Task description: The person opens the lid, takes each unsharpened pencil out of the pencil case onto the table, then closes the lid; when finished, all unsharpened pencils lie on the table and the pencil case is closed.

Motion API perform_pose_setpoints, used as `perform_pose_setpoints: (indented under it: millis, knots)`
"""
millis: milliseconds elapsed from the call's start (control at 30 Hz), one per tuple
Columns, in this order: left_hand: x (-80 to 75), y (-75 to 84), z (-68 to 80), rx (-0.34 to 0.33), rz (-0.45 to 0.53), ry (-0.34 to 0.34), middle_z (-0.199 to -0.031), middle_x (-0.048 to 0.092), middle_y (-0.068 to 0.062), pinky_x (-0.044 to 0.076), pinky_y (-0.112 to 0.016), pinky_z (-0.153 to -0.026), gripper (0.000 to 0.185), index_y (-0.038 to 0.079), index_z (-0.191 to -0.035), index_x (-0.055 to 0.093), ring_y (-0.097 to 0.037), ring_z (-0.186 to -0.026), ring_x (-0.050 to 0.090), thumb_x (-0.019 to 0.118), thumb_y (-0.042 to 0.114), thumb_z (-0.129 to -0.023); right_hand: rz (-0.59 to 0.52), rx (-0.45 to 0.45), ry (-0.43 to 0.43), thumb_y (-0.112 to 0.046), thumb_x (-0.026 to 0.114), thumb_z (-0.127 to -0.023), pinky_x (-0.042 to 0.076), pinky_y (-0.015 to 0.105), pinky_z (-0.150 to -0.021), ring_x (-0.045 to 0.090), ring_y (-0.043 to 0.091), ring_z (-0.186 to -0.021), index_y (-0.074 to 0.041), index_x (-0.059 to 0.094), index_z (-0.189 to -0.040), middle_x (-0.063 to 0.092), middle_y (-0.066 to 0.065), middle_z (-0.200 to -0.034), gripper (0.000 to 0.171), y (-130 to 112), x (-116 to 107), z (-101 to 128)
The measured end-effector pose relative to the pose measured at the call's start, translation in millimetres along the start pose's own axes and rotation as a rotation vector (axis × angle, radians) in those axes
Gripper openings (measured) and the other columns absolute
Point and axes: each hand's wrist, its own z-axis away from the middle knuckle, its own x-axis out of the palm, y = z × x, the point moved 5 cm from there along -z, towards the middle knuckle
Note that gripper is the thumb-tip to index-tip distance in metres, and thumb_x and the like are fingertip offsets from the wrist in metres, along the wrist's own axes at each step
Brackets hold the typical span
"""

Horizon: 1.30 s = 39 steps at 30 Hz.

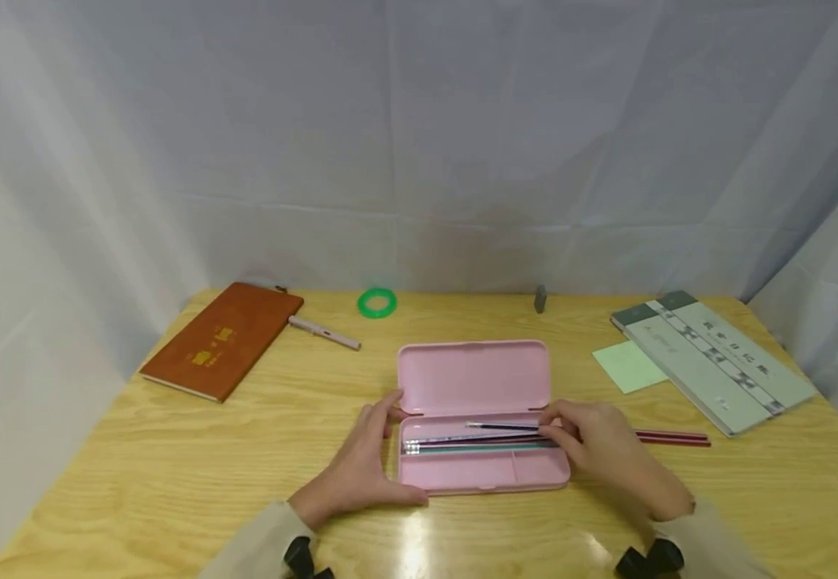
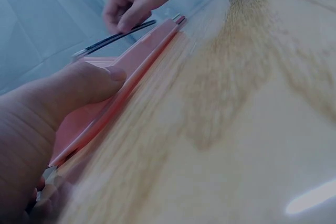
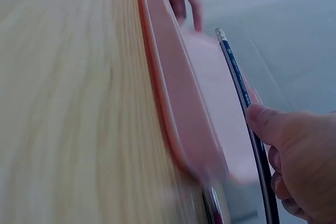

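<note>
The case [image 1: 484,474] is being steadied by the left hand [image 1: 361,466]; pencils [image 1: 477,441] are being pinched by the right hand [image 1: 596,442] and should be lowered flat, parallel to the tray.

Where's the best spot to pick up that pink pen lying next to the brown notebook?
Probably mid-barrel on the pink pen, pinched from above across its width: it lies flat and slim on the table, clear of the brown notebook, with both long sides free.
</note>
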Motion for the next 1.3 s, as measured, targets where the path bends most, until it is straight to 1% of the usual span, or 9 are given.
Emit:
perform_pose_setpoints:
  millis: [67,167,367,533,700,833,967,1133,1300]
  knots:
    - [-0.7,0.0,0.3,0.004,-0.001,0.006,-0.124,0.047,0.005,0.045,-0.03,-0.088,0.132,0.013,-0.151,0.023,-0.011,-0.1,0.043,0.093,0.047,-0.045,0.035,0.01,0.054,-0.007,0.078,-0.076,0.025,0.014,-0.044,0.024,-0.009,-0.049,-0.019,0.068,-0.083,0.034,-0.021,-0.054,0.017,12,-12,14]
    - [-1.5,0.5,0.7,0.013,0.005,0.009,-0.123,0.047,0.004,0.045,-0.03,-0.087,0.131,0.013,-0.151,0.023,-0.012,-0.098,0.043,0.093,0.048,-0.045,0.083,0.053,0.08,-0.006,0.079,-0.074,0.026,0.015,-0.046,0.026,-0.009,-0.051,-0.022,0.067,-0.08,0.034,-0.022,-0.056,0.021,32,-28,37]
    - [-2.0,0.4,0.6,0.03,-0.008,0.016,-0.122,0.048,0.003,0.044,-0.029,-0.084,0.13,0.012,-0.151,0.023,-0.012,-0.097,0.042,0.092,0.05,-0.047,0.086,0.104,0.009,-0.005,0.08,-0.072,0.027,0.013,-0.046,0.028,-0.009,-0.051,-0.024,0.066,-0.078,0.034,-0.024,-0.058,0.024,70,-52,75]
    - [-2.3,-1.0,0.2,0.04,-0.017,0.025,-0.121,0.048,0.003,0.043,-0.028,-0.084,0.13,0.012,-0.151,0.024,-0.012,-0.096,0.042,0.092,0.05,-0.047,0.051,0.114,-0.046,-0.008,0.079,-0.075,0.029,0.015,-0.046,0.03,-0.009,-0.052,-0.024,0.066,-0.079,0.035,-0.025,-0.059,0.021,86,-54,86]
    - [-2.0,0.0,0.4,0.041,-0.013,0.024,-0.121,0.047,0.003,0.043,-0.028,-0.084,0.13,0.012,-0.151,0.023,-0.012,-0.097,0.042,0.092,0.051,-0.047,0.034,0.109,-0.056,-0.009,0.078,-0.077,0.03,0.015,-0.046,0.031,-0.009,-0.051,-0.025,0.065,-0.081,0.037,-0.024,-0.059,0.021,88,-45,80]
    - [-1.9,0.1,0.5,0.019,-0.006,0.019,-0.122,0.047,0.004,0.044,-0.029,-0.085,0.131,0.012,-0.151,0.023,-0.012,-0.097,0.042,0.092,0.049,-0.046,0.045,0.151,-0.091,-0.011,0.076,-0.08,0.03,0.017,-0.046,0.03,-0.008,-0.051,-0.025,0.063,-0.083,0.037,-0.022,-0.059,0.019,84,-38,69]
    - [-1.0,0.1,0.2,0.012,-0.003,0.012,-0.122,0.047,0.005,0.044,-0.029,-0.085,0.131,0.013,-0.151,0.023,-0.012,-0.098,0.042,0.092,0.049,-0.046,0.02,0.172,-0.123,-0.012,0.075,-0.081,0.03,0.018,-0.047,0.03,-0.007,-0.051,-0.025,0.061,-0.082,0.037,-0.019,-0.058,0.019,78,-32,57]
    - [-0.6,0.6,-0.5,0.022,-0.018,0.019,-0.122,0.047,0.005,0.044,-0.028,-0.085,0.131,0.012,-0.15,0.024,-0.011,-0.098,0.043,0.092,0.05,-0.045,-0.103,0.155,-0.139,-0.013,0.073,-0.084,0.033,0.018,-0.047,0.033,-0.005,-0.052,-0.022,0.061,-0.085,0.04,-0.018,-0.06,0.015,67,-22,41]
    - [-0.5,1.4,-1.2,0.029,-0.019,0.019,-0.122,0.047,0.005,0.044,-0.028,-0.084,0.13,0.012,-0.15,0.024,-0.011,-0.096,0.042,0.092,0.05,-0.045,-0.215,0.086,-0.152,-0.015,0.069,-0.088,0.036,0.018,-0.049,0.038,-0.004,-0.055,-0.02,0.064,-0.087,0.044,-0.018,-0.063,0.006,50,-10,20]
